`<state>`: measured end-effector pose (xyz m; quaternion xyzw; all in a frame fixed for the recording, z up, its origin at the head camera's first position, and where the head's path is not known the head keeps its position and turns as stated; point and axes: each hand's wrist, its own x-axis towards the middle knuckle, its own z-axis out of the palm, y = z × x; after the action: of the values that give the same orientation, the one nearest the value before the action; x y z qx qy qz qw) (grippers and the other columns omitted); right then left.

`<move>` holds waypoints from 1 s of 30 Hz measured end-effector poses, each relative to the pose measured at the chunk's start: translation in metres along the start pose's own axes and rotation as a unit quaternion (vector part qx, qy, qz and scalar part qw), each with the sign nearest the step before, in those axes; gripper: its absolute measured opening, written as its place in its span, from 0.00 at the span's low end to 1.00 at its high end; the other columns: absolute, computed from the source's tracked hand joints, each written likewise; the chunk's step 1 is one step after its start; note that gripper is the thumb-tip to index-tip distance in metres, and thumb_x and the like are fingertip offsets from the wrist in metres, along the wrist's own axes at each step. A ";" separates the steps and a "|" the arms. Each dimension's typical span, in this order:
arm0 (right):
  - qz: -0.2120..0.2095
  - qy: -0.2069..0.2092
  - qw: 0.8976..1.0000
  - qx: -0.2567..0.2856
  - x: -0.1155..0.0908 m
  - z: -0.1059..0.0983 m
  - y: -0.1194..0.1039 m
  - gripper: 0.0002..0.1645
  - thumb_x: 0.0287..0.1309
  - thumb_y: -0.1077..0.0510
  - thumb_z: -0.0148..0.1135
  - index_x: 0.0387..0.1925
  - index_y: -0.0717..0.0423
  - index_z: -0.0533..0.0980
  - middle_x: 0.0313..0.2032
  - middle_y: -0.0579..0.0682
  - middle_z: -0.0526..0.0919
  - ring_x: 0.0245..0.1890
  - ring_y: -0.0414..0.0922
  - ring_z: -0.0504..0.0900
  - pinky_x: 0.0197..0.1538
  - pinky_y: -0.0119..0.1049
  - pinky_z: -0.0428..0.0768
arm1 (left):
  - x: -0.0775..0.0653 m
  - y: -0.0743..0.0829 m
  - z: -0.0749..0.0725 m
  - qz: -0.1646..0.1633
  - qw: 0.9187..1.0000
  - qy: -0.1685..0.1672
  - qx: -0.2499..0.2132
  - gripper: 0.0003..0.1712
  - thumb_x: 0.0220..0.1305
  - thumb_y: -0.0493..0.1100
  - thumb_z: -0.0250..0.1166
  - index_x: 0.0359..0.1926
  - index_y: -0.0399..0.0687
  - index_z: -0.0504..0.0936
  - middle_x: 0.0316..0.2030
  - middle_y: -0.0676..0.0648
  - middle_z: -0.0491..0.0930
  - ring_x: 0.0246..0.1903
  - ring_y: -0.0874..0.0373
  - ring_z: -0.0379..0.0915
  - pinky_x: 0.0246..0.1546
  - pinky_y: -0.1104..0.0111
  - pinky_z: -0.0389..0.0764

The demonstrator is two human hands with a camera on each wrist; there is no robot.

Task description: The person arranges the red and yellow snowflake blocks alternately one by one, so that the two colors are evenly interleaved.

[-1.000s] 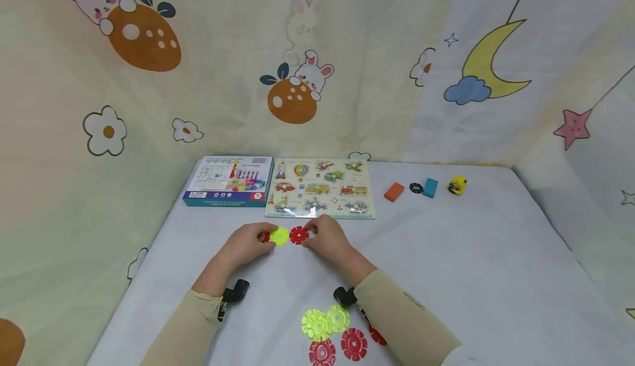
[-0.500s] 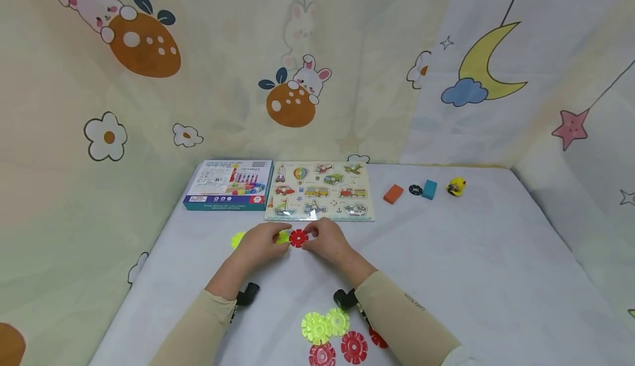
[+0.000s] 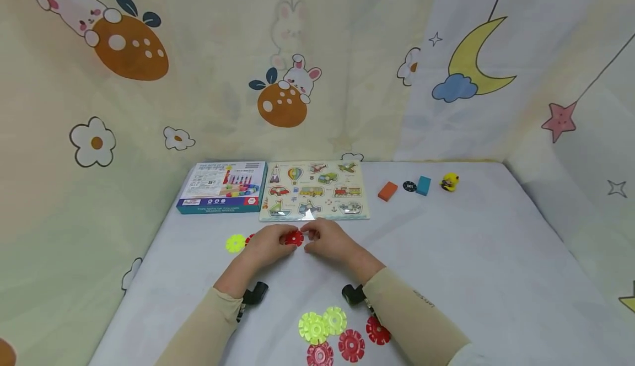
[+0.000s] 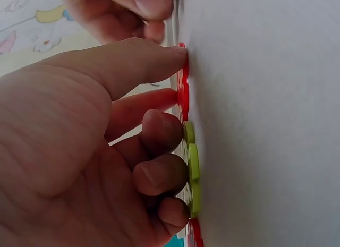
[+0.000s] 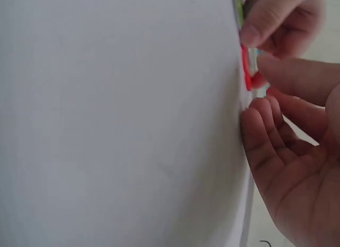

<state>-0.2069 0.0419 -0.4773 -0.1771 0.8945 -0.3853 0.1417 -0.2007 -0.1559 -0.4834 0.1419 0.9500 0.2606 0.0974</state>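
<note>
In the head view my left hand (image 3: 270, 246) pinches a red notched plastic disc (image 3: 295, 238) between thumb and index finger at the right end of a row of discs on the white table. Its other curled fingers lie along a yellow-green disc (image 4: 193, 172) in the left wrist view. At the row's left end show another yellow-green disc (image 3: 235, 243) and a sliver of a red one (image 3: 249, 238); the middle is hidden under my hand. My right hand (image 3: 331, 240) is just right of the held disc, its thumb and fingers apart with nothing between them.
Loose yellow-green discs (image 3: 313, 328) and red discs (image 3: 351, 345) lie at the near edge. Behind the hands are a boxed set (image 3: 222, 187) and a picture puzzle board (image 3: 315, 190). An orange block (image 3: 387, 191), black chip (image 3: 409, 186), blue block (image 3: 423, 186) and yellow figurine (image 3: 450, 182) stand back right.
My left hand has moved right along the row, from its left part onto the rightmost red disc. My right hand has let go of that disc. The discs at the left end are uncovered.
</note>
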 end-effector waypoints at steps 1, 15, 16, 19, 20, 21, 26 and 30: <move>-0.006 -0.006 1.000 0.004 -0.004 -0.004 0.001 0.22 0.50 0.58 0.70 0.49 0.50 0.79 0.34 0.46 0.75 0.36 0.42 0.72 0.38 0.33 0.73 | 0.000 0.000 0.000 -0.001 1.000 0.000 -0.003 0.30 0.53 0.52 0.71 0.58 0.56 0.77 0.46 0.55 0.77 0.42 0.59 0.69 0.44 0.63 0.73; -0.047 -0.117 0.989 0.078 -0.104 -0.022 -0.002 0.22 0.50 0.55 0.71 0.50 0.48 0.79 0.33 0.44 0.78 0.31 0.41 0.75 0.33 0.32 0.76 | -0.001 -0.003 -0.002 -0.035 0.999 0.013 -0.011 0.34 0.48 0.53 0.73 0.59 0.60 0.75 0.37 0.55 0.74 0.41 0.57 0.67 0.39 0.62 0.73; -0.044 -0.126 0.988 0.082 -0.110 -0.019 -0.002 0.23 0.50 0.54 0.71 0.50 0.48 0.79 0.33 0.44 0.78 0.30 0.41 0.75 0.32 0.31 0.76 | -0.001 -0.003 -0.002 -0.032 0.999 0.013 -0.010 0.34 0.48 0.53 0.73 0.59 0.59 0.75 0.35 0.55 0.73 0.40 0.57 0.66 0.38 0.63 0.72; -0.023 -0.146 0.986 0.073 -0.127 -0.010 0.000 0.22 0.47 0.53 0.73 0.47 0.46 0.79 0.31 0.44 0.77 0.27 0.39 0.73 0.30 0.30 0.74 | 0.000 -0.003 -0.002 -0.025 1.000 0.012 -0.011 0.31 0.49 0.52 0.73 0.57 0.58 0.77 0.30 0.54 0.72 0.35 0.58 0.67 0.33 0.65 0.70; -0.013 -0.147 0.987 0.067 -0.131 -0.006 0.001 0.22 0.46 0.53 0.73 0.46 0.46 0.79 0.31 0.44 0.76 0.27 0.39 0.73 0.30 0.30 0.74 | 0.000 -0.004 -0.002 -0.024 1.000 0.011 -0.012 0.30 0.50 0.52 0.72 0.56 0.58 0.77 0.29 0.53 0.72 0.33 0.58 0.67 0.31 0.65 0.69; -0.005 -0.147 0.988 0.056 -0.136 -0.003 0.001 0.21 0.45 0.53 0.74 0.45 0.45 0.79 0.30 0.44 0.75 0.28 0.39 0.72 0.30 0.30 0.73 | 0.000 -0.004 -0.001 -0.023 1.000 0.007 -0.014 0.30 0.50 0.52 0.72 0.56 0.58 0.77 0.27 0.52 0.71 0.31 0.58 0.66 0.29 0.65 0.68; 0.009 -0.118 0.993 0.001 -0.147 0.009 0.006 0.19 0.41 0.54 0.76 0.37 0.44 0.77 0.27 0.41 0.71 0.30 0.37 0.69 0.32 0.30 0.70 | -0.001 -0.002 -0.001 -0.027 0.999 -0.001 -0.021 0.29 0.49 0.52 0.73 0.54 0.58 0.78 0.24 0.51 0.69 0.30 0.58 0.66 0.28 0.65 0.67; 0.004 -0.106 0.994 -0.038 -0.147 0.014 0.005 0.15 0.42 0.54 0.75 0.32 0.44 0.76 0.27 0.39 0.70 0.29 0.35 0.69 0.34 0.30 0.70 | -0.001 -0.001 0.000 -0.027 0.999 -0.002 -0.024 0.29 0.48 0.52 0.73 0.53 0.57 0.78 0.25 0.51 0.70 0.32 0.57 0.67 0.29 0.64 0.68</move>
<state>-0.0705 0.0986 -0.4731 -0.2184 0.8891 -0.3296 0.2305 -0.2004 -0.1571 -0.4837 0.1144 0.9468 0.2801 0.1101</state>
